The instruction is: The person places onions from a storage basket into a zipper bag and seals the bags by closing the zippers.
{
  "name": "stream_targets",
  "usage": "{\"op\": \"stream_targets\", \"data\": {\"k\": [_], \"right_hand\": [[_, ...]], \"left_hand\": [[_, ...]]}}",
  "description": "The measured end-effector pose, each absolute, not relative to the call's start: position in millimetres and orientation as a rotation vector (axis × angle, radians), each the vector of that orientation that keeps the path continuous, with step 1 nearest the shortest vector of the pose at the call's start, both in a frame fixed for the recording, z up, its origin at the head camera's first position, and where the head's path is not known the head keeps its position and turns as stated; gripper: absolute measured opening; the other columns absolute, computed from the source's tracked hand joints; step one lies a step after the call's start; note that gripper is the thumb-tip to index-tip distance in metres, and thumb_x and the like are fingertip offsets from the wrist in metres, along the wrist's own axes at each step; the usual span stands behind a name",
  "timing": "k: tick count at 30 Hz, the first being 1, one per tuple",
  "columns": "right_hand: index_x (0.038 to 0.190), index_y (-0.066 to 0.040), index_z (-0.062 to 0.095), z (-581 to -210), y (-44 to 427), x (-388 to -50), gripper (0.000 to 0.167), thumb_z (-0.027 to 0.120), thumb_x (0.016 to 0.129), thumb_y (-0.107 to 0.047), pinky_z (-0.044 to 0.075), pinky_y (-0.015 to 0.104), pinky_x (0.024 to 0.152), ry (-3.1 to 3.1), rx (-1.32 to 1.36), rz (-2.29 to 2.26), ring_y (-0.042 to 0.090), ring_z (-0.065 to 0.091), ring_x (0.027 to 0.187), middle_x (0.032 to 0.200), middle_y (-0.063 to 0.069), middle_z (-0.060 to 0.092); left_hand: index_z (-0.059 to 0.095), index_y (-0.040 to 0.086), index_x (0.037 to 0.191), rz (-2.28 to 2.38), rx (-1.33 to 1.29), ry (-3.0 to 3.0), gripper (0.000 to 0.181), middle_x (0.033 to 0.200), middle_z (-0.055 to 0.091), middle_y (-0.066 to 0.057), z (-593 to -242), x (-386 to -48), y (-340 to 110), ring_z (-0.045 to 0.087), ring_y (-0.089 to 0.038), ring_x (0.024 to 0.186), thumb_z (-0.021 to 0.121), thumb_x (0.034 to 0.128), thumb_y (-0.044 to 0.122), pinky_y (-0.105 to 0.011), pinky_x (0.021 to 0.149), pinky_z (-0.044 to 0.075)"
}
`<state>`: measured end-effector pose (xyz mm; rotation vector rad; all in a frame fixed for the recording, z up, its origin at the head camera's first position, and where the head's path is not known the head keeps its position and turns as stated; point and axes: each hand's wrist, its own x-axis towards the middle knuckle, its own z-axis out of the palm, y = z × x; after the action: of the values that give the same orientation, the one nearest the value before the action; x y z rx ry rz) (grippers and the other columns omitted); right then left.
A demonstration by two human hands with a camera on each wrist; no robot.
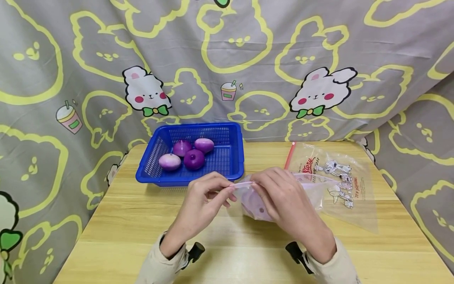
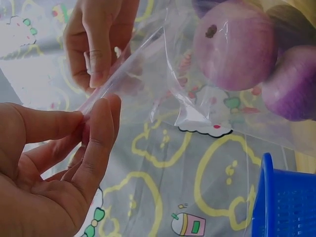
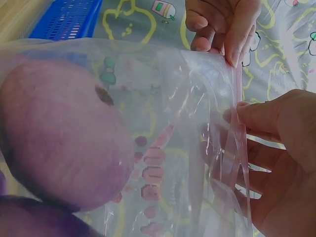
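Note:
A clear zip bag [image 1: 252, 215] with purple onions inside is held above the table between both hands. My left hand [image 1: 202, 203] pinches one end of its pinkish zip edge between thumb and fingertips. Farther along that edge my right hand [image 1: 285, 199] pinches with its thumb and fingers, its back covering much of the bag in the head view. Through the plastic, a pale purple onion [image 2: 234, 47] shows in the left wrist view, with others beside it. The right wrist view has an onion [image 3: 64, 133] up close and red printing on the bag.
Behind the left hand stands a blue plastic basket [image 1: 191, 182] holding several purple onions [image 1: 194, 159]. A second clear zip bag [image 1: 367, 193] with a red slider strip and cartoon print lies flat at right. A patterned curtain [image 1: 248, 83] closes off the table's back.

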<state>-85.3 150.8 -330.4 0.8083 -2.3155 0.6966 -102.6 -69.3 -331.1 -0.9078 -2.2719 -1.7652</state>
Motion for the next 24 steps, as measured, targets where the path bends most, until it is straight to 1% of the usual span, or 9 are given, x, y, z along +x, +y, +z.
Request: {"op": "stream_targets", "data": {"k": [3,5,10,16,20,24], "right_hand": [[0.109,-0.009,0.069,-330.4,153.0,-85.6,0.016,0.06,0.099,-0.018,0.049,0.04,0.092,-2.323,0.803,0.705,0.019,0.061,0.101,0.103,0.0,0.069],[0.11,-0.01,0.069,-330.6,154.6,-85.8,0.016,0.059,0.099,-0.018,0.048,0.041,0.092,-2.322,0.801,0.709,0.019,0.061,0.101,0.104,0.0,0.069],[0.111,-0.01,0.069,-330.2,157.9,-86.9,0.016,0.061,0.098,-0.017,0.047,0.041,0.092,-2.308,0.8,0.713,0.02,0.062,0.101,0.104,0.0,0.07],[0.111,-0.011,0.069,-329.9,160.9,-87.7,0.016,0.064,0.097,-0.016,0.045,0.04,0.091,-2.312,0.795,0.721,0.019,0.061,0.101,0.104,-0.001,0.07],[0.11,-0.01,0.069,-330.6,162.2,-88.3,0.016,0.065,0.095,-0.014,0.046,0.04,0.09,-2.308,0.793,0.717,0.02,0.061,0.101,0.104,0.0,0.07],[0.108,-0.011,0.069,-330.9,163.7,-89.5,0.014,0.065,0.095,-0.014,0.046,0.039,0.089,-2.308,0.787,0.715,0.019,0.061,0.1,0.103,0.0,0.07]], "left_hand": [[0.074,0.001,0.092,-1.753,-0.902,-2.271,0.009,0.085,0.067,-0.006,-331.0,-102.8,-70.2,0.069,-0.016,0.07,0.066,0.0947,0.005,-0.03,0.058,0.059],[0.074,0.001,0.092,-1.753,-0.898,-2.267,0.009,0.085,0.067,-0.006,-330.8,-102.8,-70.7,0.069,-0.016,0.07,0.066,0.0947,0.005,-0.03,0.058,0.059],[0.074,0.003,0.092,-1.764,-0.897,-2.253,0.008,0.085,0.067,-0.007,-330.5,-102.6,-71.4,0.07,-0.023,0.07,0.066,0.0948,0.005,-0.031,0.058,0.059],[0.073,0.0,0.093,-1.764,-0.884,-2.255,0.009,0.085,0.067,-0.008,-330.1,-103.3,-71.6,0.07,-0.019,0.071,0.066,0.0946,0.005,-0.031,0.058,0.059],[0.073,0.0,0.092,-1.759,-0.875,-2.265,0.008,0.085,0.067,-0.007,-329.7,-103.6,-72.1,0.07,-0.024,0.07,0.067,0.0944,0.005,-0.03,0.059,0.059],[0.074,0.001,0.092,-1.748,-0.874,-2.263,0.008,0.085,0.067,-0.006,-329.5,-104.1,-73.2,0.07,-0.022,0.071,0.066,0.0946,0.005,-0.03,0.059,0.059]]}}
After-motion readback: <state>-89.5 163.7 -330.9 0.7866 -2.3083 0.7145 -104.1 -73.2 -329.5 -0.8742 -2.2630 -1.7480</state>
